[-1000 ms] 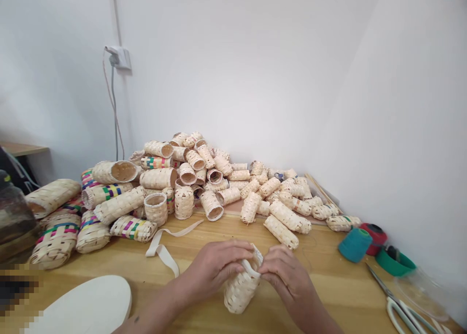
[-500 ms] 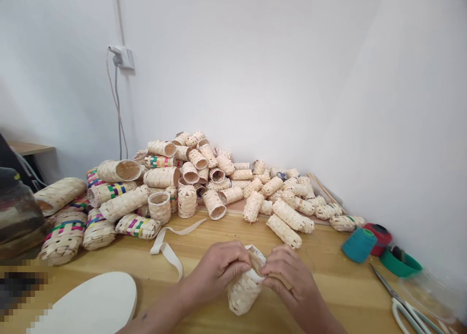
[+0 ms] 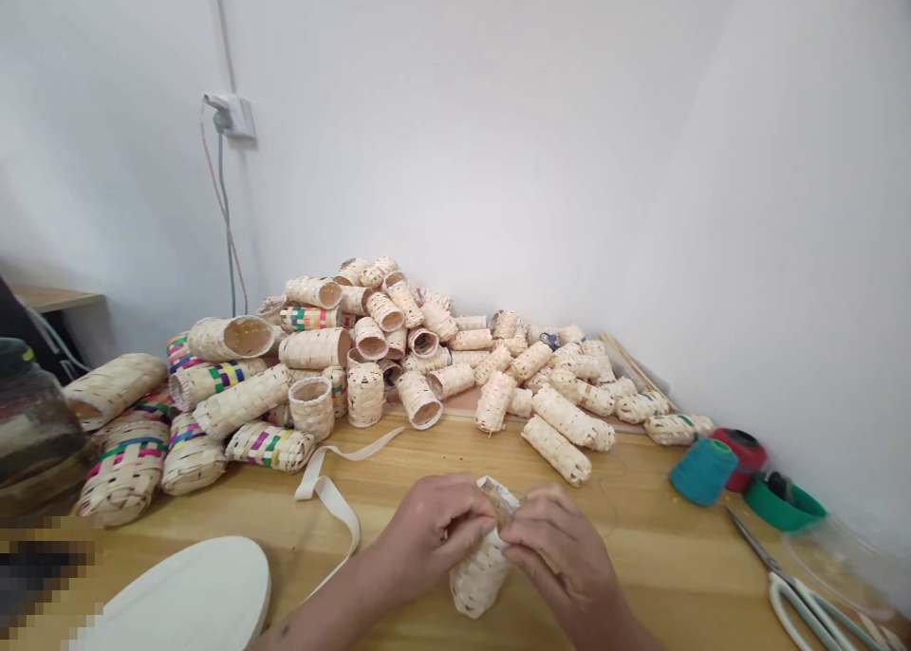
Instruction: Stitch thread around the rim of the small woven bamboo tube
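Between my hands is a small woven basket (image 3: 478,575) of pale strips, its mouth tilted up and away from me. A white band lines the rim. My left hand (image 3: 437,528) pinches the rim on its left side, thumb and fingers pressed together. On the right side of the rim, my right hand (image 3: 555,551) pinches too, its fingertips close to the left thumb. Whether thread or a needle is in either pinch cannot be made out. A loose cream ribbon (image 3: 334,499) lies on the table left of my left hand.
Woven baskets (image 3: 313,347) are heaped along the wall. On the right are a teal thread cone (image 3: 703,473), a red thread cone (image 3: 744,454), a green bowl (image 3: 783,509), scissors (image 3: 790,580) and a clear plastic lid (image 3: 846,570). A white oval board (image 3: 185,594) lies front left; a jar (image 3: 35,433) stands behind it.
Both hands have drawn closer together along the basket's rim. The right fingertips have shifted left, towards the left thumb, and the basket has turned slightly.
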